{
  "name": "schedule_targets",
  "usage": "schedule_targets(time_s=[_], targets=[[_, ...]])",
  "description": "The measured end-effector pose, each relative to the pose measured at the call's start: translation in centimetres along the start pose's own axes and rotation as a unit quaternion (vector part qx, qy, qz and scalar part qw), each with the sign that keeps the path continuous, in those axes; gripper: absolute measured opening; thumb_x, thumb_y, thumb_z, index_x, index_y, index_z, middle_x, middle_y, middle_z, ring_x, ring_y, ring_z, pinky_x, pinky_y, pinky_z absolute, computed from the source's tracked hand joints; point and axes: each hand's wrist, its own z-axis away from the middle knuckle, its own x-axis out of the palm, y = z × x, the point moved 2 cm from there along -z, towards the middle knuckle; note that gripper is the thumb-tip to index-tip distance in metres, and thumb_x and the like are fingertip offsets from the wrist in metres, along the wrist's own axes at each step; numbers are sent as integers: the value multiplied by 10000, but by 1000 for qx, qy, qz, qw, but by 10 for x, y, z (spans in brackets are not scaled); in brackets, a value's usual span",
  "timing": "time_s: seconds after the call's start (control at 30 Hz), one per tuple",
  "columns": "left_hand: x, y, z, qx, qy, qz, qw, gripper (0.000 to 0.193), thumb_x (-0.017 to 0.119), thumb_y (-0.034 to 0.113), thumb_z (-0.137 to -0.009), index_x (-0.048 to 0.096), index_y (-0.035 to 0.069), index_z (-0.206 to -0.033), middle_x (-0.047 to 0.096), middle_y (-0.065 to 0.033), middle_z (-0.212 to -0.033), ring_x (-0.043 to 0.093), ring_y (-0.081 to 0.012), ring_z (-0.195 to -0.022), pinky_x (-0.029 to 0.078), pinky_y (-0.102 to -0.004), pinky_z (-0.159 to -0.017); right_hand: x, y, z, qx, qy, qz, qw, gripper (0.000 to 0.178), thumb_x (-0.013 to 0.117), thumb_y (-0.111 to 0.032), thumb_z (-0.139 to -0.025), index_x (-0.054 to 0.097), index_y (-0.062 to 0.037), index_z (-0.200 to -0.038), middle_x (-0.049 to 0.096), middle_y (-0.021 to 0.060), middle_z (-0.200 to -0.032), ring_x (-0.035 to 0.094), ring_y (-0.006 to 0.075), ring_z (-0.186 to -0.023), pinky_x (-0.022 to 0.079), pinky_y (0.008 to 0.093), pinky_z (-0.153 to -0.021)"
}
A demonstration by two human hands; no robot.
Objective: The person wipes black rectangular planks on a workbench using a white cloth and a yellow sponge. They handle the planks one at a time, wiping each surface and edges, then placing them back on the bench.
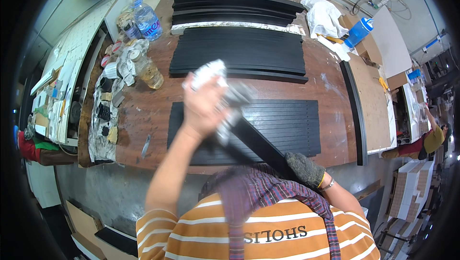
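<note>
Head view: L hand point(203, 104), bare & blurred, has fingers curled round wht cloth point(211, 72), set at upper end of blk bar point(261, 144); can't tell if cloth wraps it. R hand point(305, 170), in grey glove, grips bar's lower end, fingers close together. Re near slat row point(292, 130): bar slants over it, lower end past its near edge, by striped shirt point(287, 214). Beyond row: blk slat stack point(239, 49). Left of row: metal strip point(146, 146), bottle w/ yellowish liquid point(151, 75). Right of row: long blk piece point(353, 111).
</note>
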Motion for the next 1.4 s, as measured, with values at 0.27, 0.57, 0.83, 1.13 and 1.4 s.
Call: schedule_targets(time_s=[0.27, 0.57, 0.83, 1.13, 1.4], targets=[[-47, -122, 76, -299, 216, 28, 929, 236, 622, 194, -979, 642, -37, -935, 649, -209, -724, 637, -364, -635, 486, -432, -625, -76, -24, -46, 327, -108, -218, 913, 481, 625, -429, -969, 671, -25, -1225, 711, 232, -1034, 695, 373, -964, 527, 458, -860], [-84, -76, 194, -408, 196, 58, 890, 196, 577, 133, -1013, 637, -52, -990, 657, -86, -816, 561, -148, -737, 480, -340, -704, -125, 46, -214, 242, 2, 189, 952, 436, 701, -491, -878, 746, -81, -1020, 663, 170, -1037, 653, 364, -1001, 514, 471, -852], [-100, -63, 236, -500, 270, 70, 820, 198, 568, 130, -1026, 640, -54, -1007, 660, -49, -878, 562, -118, -801, 486, -314, -755, -94, 99, -274, 286, 16, 211, 935, 361, 713, -402, -869, 752, -96, -1056, 697, 146, -1108, 668, 344, -1043, 518, 463, -903], [-65, -68, 202, -479, 226, 93, 843, 158, 623, 90, -964, 645, -63, -996, 699, -129, -832, 615, -163, -738, 504, -354, -710, -92, 115, -199, 285, -84, 38, 954, 470, 731, -465, -858, 758, -78, -1122, 730, 157, -1148, 668, 313, -1120, 503, 386, -997], [-50, -60, 126, -408, 175, 139, 885, 166, 626, 99, -981, 646, -46, -1060, 710, -105, -877, 639, -150, -802, 513, -330, -764, -76, 164, -182, 270, 28, 18, 962, 414, 633, -427, -937, 757, -66, -1095, 724, 162, -1150, 652, 364, -1102, 489, 440, -974]])
